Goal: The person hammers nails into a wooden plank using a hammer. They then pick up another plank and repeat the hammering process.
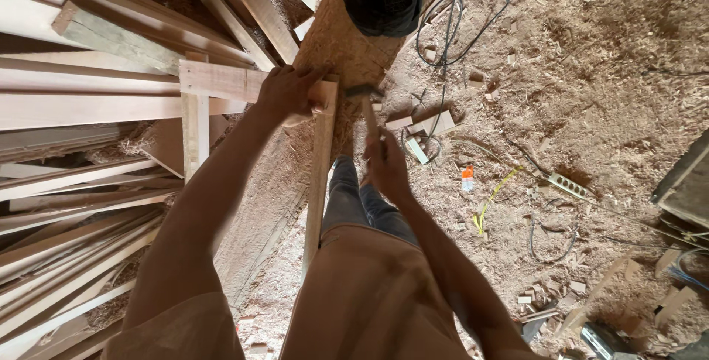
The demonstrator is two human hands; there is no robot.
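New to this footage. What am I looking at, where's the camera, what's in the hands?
There is no machine here: a person works with bare hands, and one camera on their head looks straight down, so you see their arms and legs. The left hand presses on a joint of a wooden frame, where a crosspiece meets an upright strip. The right hand grips a hammer, its head close beside that joint. Stacked planks lie on the left. The floor is covered in sawdust, offcuts and cables.
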